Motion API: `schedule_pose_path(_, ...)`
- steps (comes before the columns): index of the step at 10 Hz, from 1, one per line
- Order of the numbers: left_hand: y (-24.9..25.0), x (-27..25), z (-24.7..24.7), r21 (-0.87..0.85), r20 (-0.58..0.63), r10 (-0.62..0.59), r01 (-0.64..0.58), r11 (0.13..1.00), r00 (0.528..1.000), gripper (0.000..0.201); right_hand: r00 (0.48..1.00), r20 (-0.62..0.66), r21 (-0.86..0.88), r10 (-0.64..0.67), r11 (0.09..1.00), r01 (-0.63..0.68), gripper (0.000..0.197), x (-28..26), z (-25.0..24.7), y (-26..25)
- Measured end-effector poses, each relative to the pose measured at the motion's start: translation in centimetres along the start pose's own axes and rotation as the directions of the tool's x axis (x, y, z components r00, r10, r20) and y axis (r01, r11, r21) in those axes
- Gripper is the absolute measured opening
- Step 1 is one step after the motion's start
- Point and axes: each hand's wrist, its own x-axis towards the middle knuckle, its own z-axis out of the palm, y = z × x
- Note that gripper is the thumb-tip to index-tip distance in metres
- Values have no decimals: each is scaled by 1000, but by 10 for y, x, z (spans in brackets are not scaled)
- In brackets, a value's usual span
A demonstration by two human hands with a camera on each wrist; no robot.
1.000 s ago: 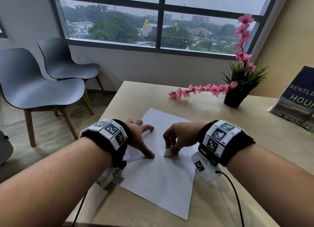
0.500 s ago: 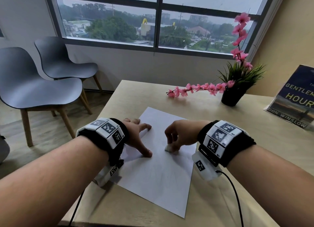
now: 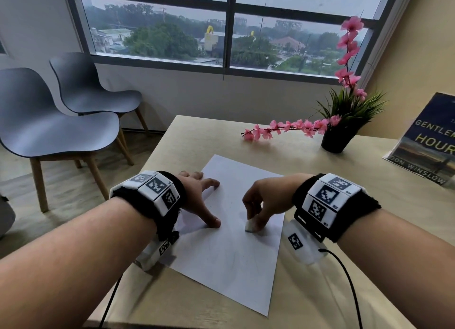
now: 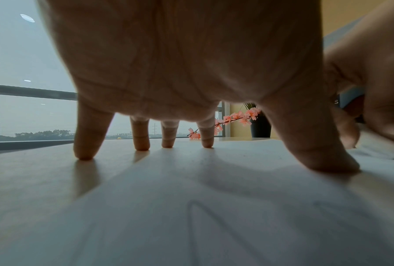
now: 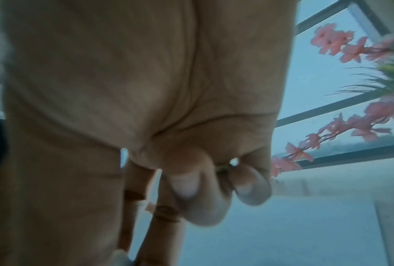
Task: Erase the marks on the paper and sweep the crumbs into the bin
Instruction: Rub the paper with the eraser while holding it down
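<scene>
Erasing is the step in hand, and we judge it well short of done. Our right hand (image 3: 256, 200) pinches the white eraser (image 3: 251, 226) between thumb and curled fingers and presses it onto the paper (image 3: 221, 259), just right of the sheet's middle. Our left hand (image 3: 197, 195) lies spread, fingers straight; the thumb (image 4: 323, 154) and the forefinger press the paper's left part, while the little finger lands on the table (image 3: 197, 143) beside the sheet, as the left wrist view shows.

Compared with the head view one second ago, the eraser has travelled only slightly across the paper, away from the left thumb; the right wrist view is blurred, consistent with a rubbing stroke. The left hand has kept its bracing place on the paper.

Faint pencil lines (image 4: 191, 216) remain on the paper's near part, so further strokes are required. We cannot make out crumbs on the paper at this sharpness. No bin appears in any view; the sweeping step is not yet begun.
</scene>
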Motion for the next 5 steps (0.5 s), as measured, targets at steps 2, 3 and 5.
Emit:
schedule_pose_path(2,0,1,0,-2,-4,1,-1,1000,1000,110,986,-145,9,86,996,-86,12,13,-5,7)
schedule_pose_path(3,0,0,0,1,-2,0,0,1000,1000,111,998,-40,10,48,999,-47,21,6,-2,5)
schedule_pose_path(5,0,1,0,-9,-7,8,-8,1000,1000,109,982,-145,5,119,993,-120,28,10,-7,10)
